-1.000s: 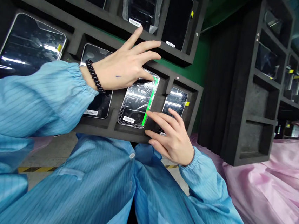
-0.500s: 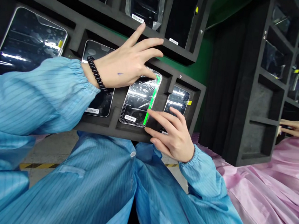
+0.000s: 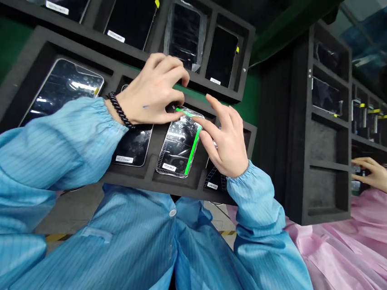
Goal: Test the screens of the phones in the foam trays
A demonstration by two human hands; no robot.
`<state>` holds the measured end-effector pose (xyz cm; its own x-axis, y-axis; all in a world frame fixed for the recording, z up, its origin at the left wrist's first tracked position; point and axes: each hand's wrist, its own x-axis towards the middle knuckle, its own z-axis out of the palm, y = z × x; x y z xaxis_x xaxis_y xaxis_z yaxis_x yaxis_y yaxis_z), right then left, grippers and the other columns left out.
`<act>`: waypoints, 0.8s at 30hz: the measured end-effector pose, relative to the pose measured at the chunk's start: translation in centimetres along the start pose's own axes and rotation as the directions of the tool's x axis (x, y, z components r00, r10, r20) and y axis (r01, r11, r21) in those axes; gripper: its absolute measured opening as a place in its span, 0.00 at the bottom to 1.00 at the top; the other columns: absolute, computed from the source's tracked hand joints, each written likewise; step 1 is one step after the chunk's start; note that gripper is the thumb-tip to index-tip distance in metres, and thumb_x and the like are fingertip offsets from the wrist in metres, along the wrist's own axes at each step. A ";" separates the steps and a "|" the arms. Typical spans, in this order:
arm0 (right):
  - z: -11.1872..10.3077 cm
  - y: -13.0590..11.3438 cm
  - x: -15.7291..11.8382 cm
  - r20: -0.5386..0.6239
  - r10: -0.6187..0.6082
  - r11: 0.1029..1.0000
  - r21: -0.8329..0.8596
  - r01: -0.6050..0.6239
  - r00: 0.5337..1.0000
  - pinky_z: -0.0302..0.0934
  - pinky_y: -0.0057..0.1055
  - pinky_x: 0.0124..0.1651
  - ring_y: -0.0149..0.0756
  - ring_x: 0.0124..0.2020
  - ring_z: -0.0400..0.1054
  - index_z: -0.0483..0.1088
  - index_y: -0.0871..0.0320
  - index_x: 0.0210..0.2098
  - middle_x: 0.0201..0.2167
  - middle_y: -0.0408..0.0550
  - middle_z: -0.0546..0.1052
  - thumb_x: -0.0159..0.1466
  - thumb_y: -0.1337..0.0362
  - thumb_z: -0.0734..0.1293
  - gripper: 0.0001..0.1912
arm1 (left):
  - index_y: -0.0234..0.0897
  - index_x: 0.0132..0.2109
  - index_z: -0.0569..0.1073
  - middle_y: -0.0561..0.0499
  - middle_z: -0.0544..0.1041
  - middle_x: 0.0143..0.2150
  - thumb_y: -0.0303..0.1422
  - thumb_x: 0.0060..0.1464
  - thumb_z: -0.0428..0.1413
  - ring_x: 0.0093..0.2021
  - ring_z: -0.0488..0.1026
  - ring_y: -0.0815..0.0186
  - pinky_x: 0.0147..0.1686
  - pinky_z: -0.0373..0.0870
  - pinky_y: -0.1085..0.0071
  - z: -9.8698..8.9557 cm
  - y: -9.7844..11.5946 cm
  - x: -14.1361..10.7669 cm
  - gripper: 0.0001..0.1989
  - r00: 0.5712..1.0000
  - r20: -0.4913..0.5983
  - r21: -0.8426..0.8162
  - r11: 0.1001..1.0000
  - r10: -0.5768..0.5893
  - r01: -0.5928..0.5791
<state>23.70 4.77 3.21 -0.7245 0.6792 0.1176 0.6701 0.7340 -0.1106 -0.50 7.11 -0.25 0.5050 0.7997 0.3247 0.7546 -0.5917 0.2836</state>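
A phone-sized screen panel (image 3: 179, 146) under wrinkled clear film lies in a compartment of the black foam tray (image 3: 135, 182). One green tape strip (image 3: 193, 152) runs along its right edge. Another green strip (image 3: 180, 111) crosses its top, partly under my fingers. My left hand (image 3: 154, 91), with a black bracelet, rests its thumb at the top left of the panel; its other fingers are bent and apart from the thumb. My right hand (image 3: 226, 137) touches the top strip with an extended index finger. Its thumb is by the right edge, the remaining fingers spread.
Other panels lie alongside: a large one (image 3: 67, 89) at left, one (image 3: 135, 146) under my left wrist, another (image 3: 213, 179) below my right hand. A second foam tray (image 3: 201, 79) with several panels is behind. At right are stacked trays (image 3: 323, 217) and a co-worker's hand (image 3: 377, 174).
My right hand has moved up from the panel's lower right edge to its top. My left thumb has shifted to the top left, fingers now bent. A green strip now shows across the top.
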 end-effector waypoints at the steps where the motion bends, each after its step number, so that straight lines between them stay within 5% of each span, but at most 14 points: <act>1: -0.1 0.2 -0.2 -0.012 0.002 1.000 -0.003 -0.002 1.000 0.52 0.52 0.69 0.48 0.66 0.60 0.74 0.54 0.55 0.71 0.54 0.61 0.75 0.57 0.53 0.21 | 0.37 0.36 0.80 0.41 0.74 0.53 0.42 0.60 0.54 0.62 0.65 0.43 0.60 0.59 0.37 0.1 0.1 0.0 0.15 1.000 0.023 -0.002 1.000 -0.012 0.012; 7: -0.4 0.7 -1.2 -0.069 0.019 1.000 0.002 -0.018 0.997 0.55 0.51 0.67 0.47 0.65 0.61 0.75 0.53 0.54 0.69 0.54 0.63 0.75 0.58 0.54 0.21 | 0.40 0.33 0.79 0.42 0.74 0.51 0.35 0.61 0.49 0.60 0.65 0.44 0.57 0.59 0.40 0.1 1.2 0.3 0.15 0.988 0.104 -0.096 0.988 -0.111 0.121; 15: 1.5 -0.7 1.6 0.028 -0.107 0.994 0.008 0.107 0.994 0.47 0.54 0.71 0.47 0.67 0.58 0.74 0.53 0.55 0.72 0.53 0.60 0.75 0.57 0.56 0.19 | 0.40 0.32 0.76 0.42 0.73 0.51 0.37 0.62 0.50 0.58 0.63 0.46 0.53 0.60 0.45 0.1 1.6 0.4 0.13 0.961 0.092 -0.087 0.959 -0.262 0.270; 24: 2.6 -0.8 3.0 0.019 -0.075 0.997 -0.013 0.075 0.997 0.47 0.56 0.71 0.48 0.67 0.58 0.75 0.53 0.53 0.72 0.53 0.59 0.75 0.56 0.55 0.20 | 0.44 0.45 0.74 0.43 0.70 0.52 0.36 0.62 0.46 0.54 0.63 0.50 0.53 0.60 0.48 0.2 0.0 0.2 0.13 0.903 -0.113 -0.159 0.905 -0.414 0.395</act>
<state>20.56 6.19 1.10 -0.7755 0.6221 0.1072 0.6158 0.7829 -0.0890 -0.29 7.31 -0.30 0.0959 0.9558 0.2780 0.8159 -0.2355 0.5280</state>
